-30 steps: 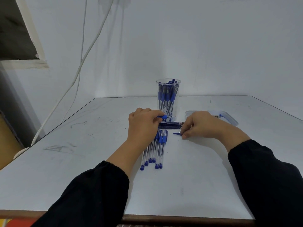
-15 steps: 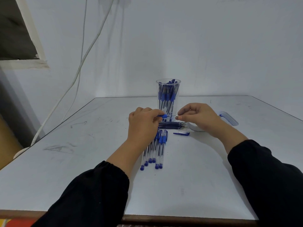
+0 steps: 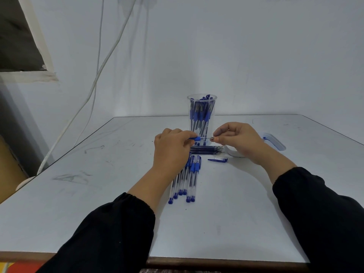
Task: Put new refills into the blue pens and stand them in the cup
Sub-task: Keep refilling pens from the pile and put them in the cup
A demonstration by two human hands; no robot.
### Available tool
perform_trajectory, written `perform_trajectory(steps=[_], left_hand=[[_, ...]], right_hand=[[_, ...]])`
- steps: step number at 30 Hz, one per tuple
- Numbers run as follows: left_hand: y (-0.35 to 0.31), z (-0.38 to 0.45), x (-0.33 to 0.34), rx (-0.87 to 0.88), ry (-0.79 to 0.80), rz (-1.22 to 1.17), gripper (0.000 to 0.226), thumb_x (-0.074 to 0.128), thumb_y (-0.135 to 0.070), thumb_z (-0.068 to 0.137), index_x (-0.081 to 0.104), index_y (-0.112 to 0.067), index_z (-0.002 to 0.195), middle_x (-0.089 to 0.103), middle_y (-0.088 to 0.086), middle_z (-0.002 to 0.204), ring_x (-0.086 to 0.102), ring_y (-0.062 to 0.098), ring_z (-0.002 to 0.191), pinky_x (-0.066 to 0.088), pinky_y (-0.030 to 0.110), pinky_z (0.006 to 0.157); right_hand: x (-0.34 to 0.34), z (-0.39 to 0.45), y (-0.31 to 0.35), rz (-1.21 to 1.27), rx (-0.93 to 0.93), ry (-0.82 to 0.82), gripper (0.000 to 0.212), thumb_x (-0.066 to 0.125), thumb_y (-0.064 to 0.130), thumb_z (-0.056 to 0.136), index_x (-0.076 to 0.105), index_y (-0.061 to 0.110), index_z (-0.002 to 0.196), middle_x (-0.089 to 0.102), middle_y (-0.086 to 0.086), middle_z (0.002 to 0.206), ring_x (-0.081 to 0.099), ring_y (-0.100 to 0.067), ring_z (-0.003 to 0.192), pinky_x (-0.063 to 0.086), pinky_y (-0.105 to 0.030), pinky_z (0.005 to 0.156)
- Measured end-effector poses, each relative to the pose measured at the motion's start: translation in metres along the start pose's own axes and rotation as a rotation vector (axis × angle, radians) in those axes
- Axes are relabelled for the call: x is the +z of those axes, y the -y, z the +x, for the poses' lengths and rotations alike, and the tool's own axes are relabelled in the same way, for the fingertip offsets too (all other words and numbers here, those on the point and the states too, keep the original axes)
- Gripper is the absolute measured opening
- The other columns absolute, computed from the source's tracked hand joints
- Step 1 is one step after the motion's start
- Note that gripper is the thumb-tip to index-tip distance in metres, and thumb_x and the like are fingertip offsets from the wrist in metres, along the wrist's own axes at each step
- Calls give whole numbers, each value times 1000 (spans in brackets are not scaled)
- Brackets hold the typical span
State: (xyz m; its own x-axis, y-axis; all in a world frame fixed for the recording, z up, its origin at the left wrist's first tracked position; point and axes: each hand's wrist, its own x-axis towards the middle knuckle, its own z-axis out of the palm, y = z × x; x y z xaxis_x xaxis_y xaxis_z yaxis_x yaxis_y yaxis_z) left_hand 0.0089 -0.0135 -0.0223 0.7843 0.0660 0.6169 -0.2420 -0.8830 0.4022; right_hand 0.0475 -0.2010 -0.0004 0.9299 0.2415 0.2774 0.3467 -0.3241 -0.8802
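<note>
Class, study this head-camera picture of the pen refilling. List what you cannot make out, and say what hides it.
- Clear plastic pen barrel: inside the left hand, only its blue grip shows.
- Small silver tip: pinched by the right hand, too small to tell.
- White oval tray: contents behind the right hand.
- Blue pens on the table: top ends under the left hand.
- Clear plastic cup: pen count, overlapping.

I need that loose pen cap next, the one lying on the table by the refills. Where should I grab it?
Pinch the pen cap across its middle from above with the right hand. It lies flat, crosswise, clear of the refills.
</note>
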Motion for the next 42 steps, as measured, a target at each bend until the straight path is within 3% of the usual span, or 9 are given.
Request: perform_trajectory(steps=[12,15,19,23,27,29,37,40,42], left_hand=[[-3,-1,-1,18,14,-1,25,52,-26,95,65,-31,115,65,-6,110,47,15,106,23,30,93],[-3,-1,-1,25,17,-2,25,52,-26,95,65,-31,116,65,-6,109,47,15,105,23,29,92],[-2,-1,0,48,8,-18,25,53,-25,94,65,-31,115,66,-6,107,48,15,104,21,27,89],[-2,-2,0,67,-5,-29,24,54,-24,94,66,-31,113,66,-6,105,48,15,103,22,28,91],[-3,-2,-1,58,-4,-18,24,54,-25,94,66,-31,114,66,-6,105,48,15,103,22,28,90],[-4,-2,-1,57,0,-10,24,53,-26,94,65,-31,115,66,-6,105,47,14,104,23,29,92],[-3,-2,0,87,-11,-35,24,55,-26,93,66,-30,113,67,-6,104,48,15,102,22,28,90],[-3,-2,-1,86,-12,-27,23,54,-26,93,66,-31,113,67,-6,103,48,15,102,24,29,90],[-4,-2,-1,78,-4,-22,24,53,-26,94,66,-32,114,67,-6,105,48,15,103,24,30,91]], right_hand=[[8,1,0,10,1,49,12,76,11,79,72,21,82,75,-3,79,69,-14,82,52,-33,91],[10,0,1,-7,-3,70,2,71,17,85,71,18,87,75,1,79,68,-5,75,48,-26,84],[12,-1,1,-67,-14,72,19,59,27,94,70,20,81,74,6,71,59,9,61,46,-23,79],[14,-1,0,-70,7,79,31,53,35,97,71,18,80,74,0,72,59,6,61,44,-22,77],[13,-2,-1,-96,-15,143,10,67,30,88,67,22,95,74,3,77,68,-8,80,50,-29,85],[13,-2,-1,-104,-30,139,10,69,26,87,65,22,95,74,3,77,70,-14,83,52,-32,87],[16,-2,0,-100,-5,106,33,53,43,95,73,18,85,72,6,77,59,-3,70,44,-24,77],[12,-2,0,-84,-47,132,13,66,30,88,68,22,98,69,5,80,63,-9,76,49,-27,78],[12,-1,-1,-83,-76,131,12,70,20,86,66,23,96,68,6,75,64,-10,74,50,-30,79]])
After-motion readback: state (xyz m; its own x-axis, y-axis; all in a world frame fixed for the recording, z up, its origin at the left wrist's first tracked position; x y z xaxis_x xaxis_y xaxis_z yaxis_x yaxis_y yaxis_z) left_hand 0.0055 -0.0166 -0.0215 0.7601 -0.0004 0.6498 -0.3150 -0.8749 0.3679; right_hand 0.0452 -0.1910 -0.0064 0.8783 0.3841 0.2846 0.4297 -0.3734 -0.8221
